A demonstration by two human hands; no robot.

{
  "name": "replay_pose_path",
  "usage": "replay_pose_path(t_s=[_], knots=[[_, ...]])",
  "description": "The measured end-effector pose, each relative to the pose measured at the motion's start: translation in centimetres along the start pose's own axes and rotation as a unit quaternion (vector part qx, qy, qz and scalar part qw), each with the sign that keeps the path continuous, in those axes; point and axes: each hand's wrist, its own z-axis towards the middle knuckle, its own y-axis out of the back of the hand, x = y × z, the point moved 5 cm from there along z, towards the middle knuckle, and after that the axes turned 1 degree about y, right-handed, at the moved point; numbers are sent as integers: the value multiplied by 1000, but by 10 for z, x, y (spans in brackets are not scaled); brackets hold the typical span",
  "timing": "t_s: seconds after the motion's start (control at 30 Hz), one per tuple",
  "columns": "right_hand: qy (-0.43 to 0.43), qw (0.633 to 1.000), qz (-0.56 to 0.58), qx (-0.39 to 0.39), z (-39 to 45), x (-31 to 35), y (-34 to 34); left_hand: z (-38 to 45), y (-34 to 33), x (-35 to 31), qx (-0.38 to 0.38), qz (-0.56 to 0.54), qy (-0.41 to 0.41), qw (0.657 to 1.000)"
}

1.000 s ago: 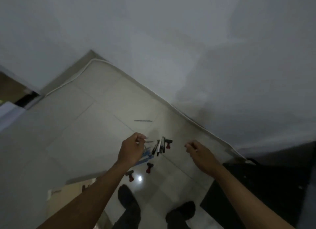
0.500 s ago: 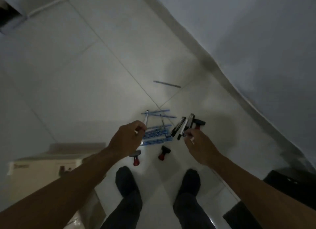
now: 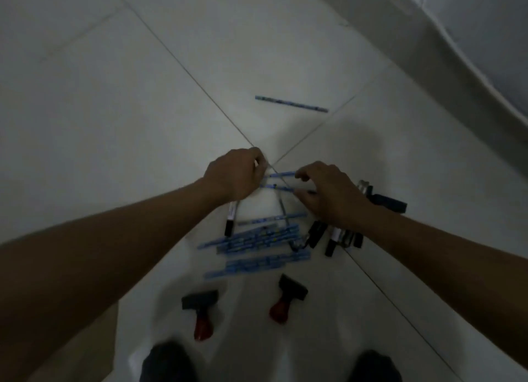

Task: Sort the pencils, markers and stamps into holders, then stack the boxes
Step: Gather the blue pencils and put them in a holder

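Both hands reach down over a pile of things on the white tiled floor (image 3: 114,96). The left hand (image 3: 233,179) has its fingers curled round a marker (image 3: 231,219), which sticks out below the hand with its black cap toward the person. The right hand (image 3: 328,194) has bent fingers that touch two blue pencils (image 3: 281,181) lying between the hands; I cannot tell if it grips them. More blue pencils (image 3: 257,244) lie in a bunch just below. More markers (image 3: 337,237) lie under the right wrist. Two stamps with red handles, one on the left (image 3: 201,313) and one on the right (image 3: 287,301), lie near the person's feet. One pencil (image 3: 291,104) lies alone, well apart, farther up the floor.
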Motion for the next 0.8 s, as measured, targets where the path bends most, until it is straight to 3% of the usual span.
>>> replay_pose_path(t_s=[0.13,0.3,0.5,0.73,0.8], knots=[[55,991,-119,24,28,-5,-18,43,-12,10,78,198,-68,975],[79,987,-135,40,34,-8,-27,52,-16,-13,75,283,-114,949],[39,990,-100,87,10,-6,18,31,-26,-12,110,259,-71,957],[-34,999,20,24,-17,-29,26,30,-22,-24,101,232,-106,962],[-31,994,92,-41,-20,-21,41,28,0,-31,92,145,-93,981]])
